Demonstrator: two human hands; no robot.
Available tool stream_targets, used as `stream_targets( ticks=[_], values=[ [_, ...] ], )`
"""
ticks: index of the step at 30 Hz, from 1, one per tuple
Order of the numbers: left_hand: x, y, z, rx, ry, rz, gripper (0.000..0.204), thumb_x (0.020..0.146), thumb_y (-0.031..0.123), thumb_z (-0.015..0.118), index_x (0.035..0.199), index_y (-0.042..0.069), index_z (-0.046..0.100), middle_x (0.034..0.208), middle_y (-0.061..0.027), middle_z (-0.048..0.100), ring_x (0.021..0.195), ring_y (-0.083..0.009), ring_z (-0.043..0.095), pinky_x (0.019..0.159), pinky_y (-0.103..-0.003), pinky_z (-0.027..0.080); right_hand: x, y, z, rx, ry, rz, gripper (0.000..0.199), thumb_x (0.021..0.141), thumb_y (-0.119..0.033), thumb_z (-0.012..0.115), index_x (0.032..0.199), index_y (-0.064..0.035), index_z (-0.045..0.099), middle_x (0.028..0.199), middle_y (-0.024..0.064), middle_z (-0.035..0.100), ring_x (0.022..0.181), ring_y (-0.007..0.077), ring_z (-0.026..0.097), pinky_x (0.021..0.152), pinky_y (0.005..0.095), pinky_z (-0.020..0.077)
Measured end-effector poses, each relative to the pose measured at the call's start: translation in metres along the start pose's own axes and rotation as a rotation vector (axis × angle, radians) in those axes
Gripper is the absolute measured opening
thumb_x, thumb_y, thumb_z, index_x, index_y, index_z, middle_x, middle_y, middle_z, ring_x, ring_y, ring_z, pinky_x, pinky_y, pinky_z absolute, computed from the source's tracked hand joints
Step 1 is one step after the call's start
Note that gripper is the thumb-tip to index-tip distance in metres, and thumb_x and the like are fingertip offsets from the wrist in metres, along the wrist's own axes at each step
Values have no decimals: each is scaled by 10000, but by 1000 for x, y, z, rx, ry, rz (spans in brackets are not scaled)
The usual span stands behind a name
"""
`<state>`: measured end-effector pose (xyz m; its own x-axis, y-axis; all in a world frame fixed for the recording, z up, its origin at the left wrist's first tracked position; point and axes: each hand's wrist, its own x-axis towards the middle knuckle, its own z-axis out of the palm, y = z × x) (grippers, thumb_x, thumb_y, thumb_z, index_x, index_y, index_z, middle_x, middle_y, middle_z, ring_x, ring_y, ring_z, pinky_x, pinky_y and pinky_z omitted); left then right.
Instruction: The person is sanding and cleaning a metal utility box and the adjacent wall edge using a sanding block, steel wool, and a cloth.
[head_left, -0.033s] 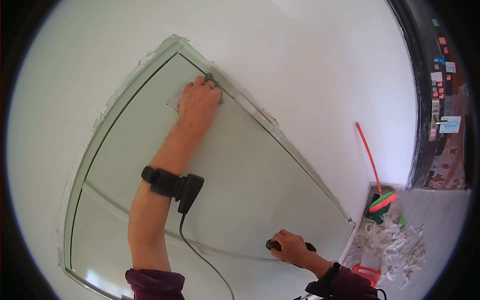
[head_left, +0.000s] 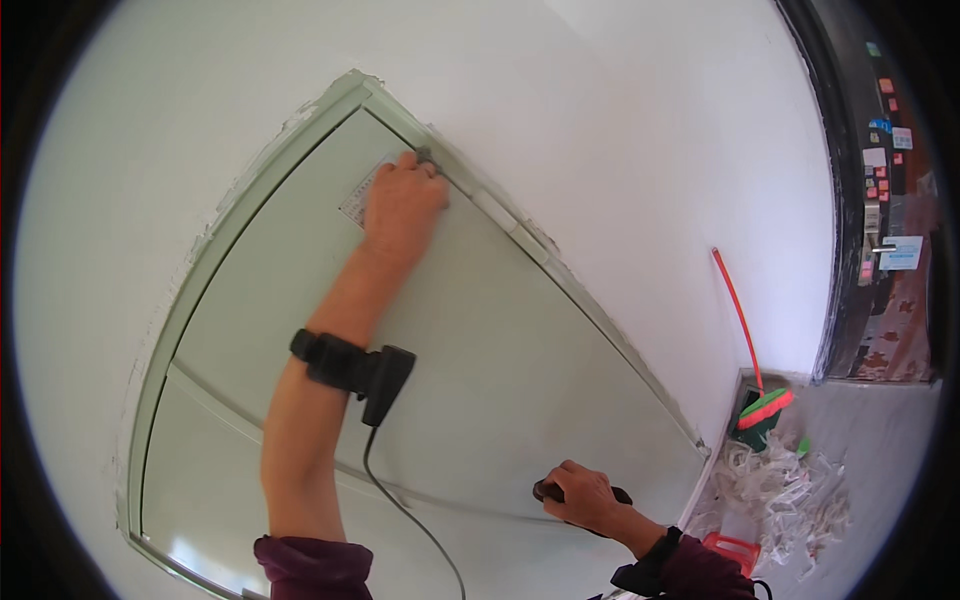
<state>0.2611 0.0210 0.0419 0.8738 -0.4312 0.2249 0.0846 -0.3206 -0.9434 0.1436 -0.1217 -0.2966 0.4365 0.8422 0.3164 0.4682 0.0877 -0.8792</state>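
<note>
The door [head_left: 480, 370] is a pale green panel set in a white wall [head_left: 620, 120], its long axis running from the upper corner down toward the floor [head_left: 880, 440] at your right. Your left hand [head_left: 403, 205] is far up at the top corner, fingers curled and pressed against a small grey piece by the frame [head_left: 250, 190]; what it pinches, I cannot tell. Your right hand [head_left: 582, 495] is low, closed around a dark handle [head_left: 545, 490] on the door face. A broom [head_left: 765, 405] leans nearby over paper scraps [head_left: 780, 490].
</note>
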Motion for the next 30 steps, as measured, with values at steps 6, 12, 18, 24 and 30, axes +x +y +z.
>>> stream_targets(
  ticks=[6,12,18,24,30],
  values=[
    [-12,50,10,-220,69,42,39,682,88,579,644,95,569,740,-25,588,845,-213,551,669,-339,450,-18,9,-10,-26,-29,43,283,751,-316,615,935,-102,598,987,95,576,960,286,558,750,425,480],
    [-11,33,23,-163,81,-95,25,673,82,596,649,84,599,751,-27,610,825,-210,548,673,-339,445,-25,21,-12,-22,56,135,270,751,-303,627,944,-116,605,979,90,575,979,284,554,761,423,478],
    [-24,92,15,-324,30,63,24,671,81,596,648,84,592,735,-35,597,813,-219,551,660,-346,449,-39,22,-10,-64,183,23,203,684,-169,677,857,-76,623,862,94,596,788,279,619,686,384,501],
    [-32,87,43,-299,87,-40,34,642,70,610,654,71,579,726,-78,584,781,-254,558,640,-378,465,-53,46,-15,134,304,128,246,718,-232,681,910,-95,610,894,100,593,810,313,599,724,389,488],
    [-52,179,49,-818,-254,-109,34,632,58,653,618,84,635,768,-109,619,844,-284,582,720,-396,488,-40,52,-41,573,481,375,238,766,-143,631,970,-22,603,906,83,627,830,152,591,731,293,474]
  ],
)
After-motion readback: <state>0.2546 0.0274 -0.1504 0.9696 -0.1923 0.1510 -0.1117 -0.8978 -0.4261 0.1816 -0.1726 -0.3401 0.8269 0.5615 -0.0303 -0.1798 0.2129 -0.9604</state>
